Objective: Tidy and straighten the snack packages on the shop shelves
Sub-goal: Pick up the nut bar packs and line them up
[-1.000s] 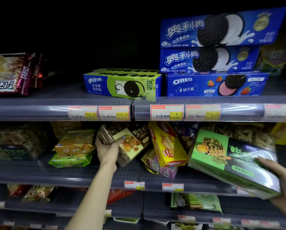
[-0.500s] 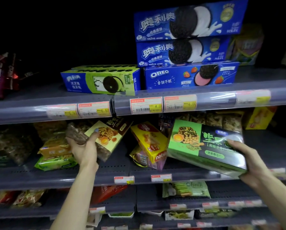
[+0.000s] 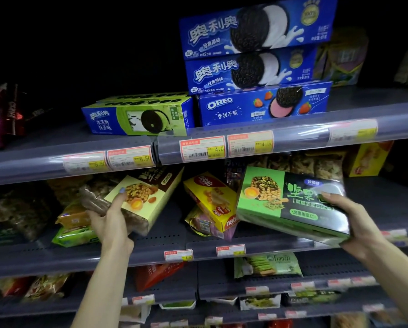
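Observation:
My left hand [image 3: 110, 216] grips a cream and brown nut-bar box [image 3: 146, 197], tilted, at the left of the middle shelf [image 3: 165, 242]. My right hand [image 3: 354, 223] holds a green and black nut-bar box [image 3: 288, 202] by its right end, just above that shelf's front edge at the right. Between the two boxes a yellow Nabati wafer box [image 3: 212, 202] leans on a purple and gold packet [image 3: 205, 226].
The upper shelf [image 3: 56, 150] carries a green matcha Oreo box [image 3: 139, 117], a strawberry Oreo box [image 3: 264, 105] and two blue Oreo boxes [image 3: 255, 29] stacked on it. Green and orange packs [image 3: 72, 233] lie left of my left hand. Lower shelves hold Franzzi wafers [image 3: 269, 263] and other bags.
The view has shifted right and nearer. My left hand has pulled the cream box outward and up a little. My right hand has brought the green box in over the middle shelf.

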The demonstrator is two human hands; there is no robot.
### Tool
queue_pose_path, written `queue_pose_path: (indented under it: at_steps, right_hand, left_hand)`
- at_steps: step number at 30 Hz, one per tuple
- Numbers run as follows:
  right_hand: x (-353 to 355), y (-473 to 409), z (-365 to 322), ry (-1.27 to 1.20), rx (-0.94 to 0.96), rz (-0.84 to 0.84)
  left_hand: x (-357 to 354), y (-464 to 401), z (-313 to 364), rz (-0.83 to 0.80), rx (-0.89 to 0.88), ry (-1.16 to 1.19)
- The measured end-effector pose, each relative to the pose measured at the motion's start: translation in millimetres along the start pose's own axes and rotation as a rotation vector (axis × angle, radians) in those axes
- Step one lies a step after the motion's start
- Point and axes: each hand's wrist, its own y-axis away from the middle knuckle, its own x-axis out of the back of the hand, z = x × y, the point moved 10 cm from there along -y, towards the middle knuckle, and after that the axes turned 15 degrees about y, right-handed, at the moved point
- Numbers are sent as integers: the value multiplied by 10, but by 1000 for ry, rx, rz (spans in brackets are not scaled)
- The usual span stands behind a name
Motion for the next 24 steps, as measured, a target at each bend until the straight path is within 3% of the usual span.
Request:
queue_pose_path:
  at_steps: [24]
  right_hand:
    - [-118,530,-100,20,7,-144]
  left_hand:
    - [228,829,430,-150,88,-130]
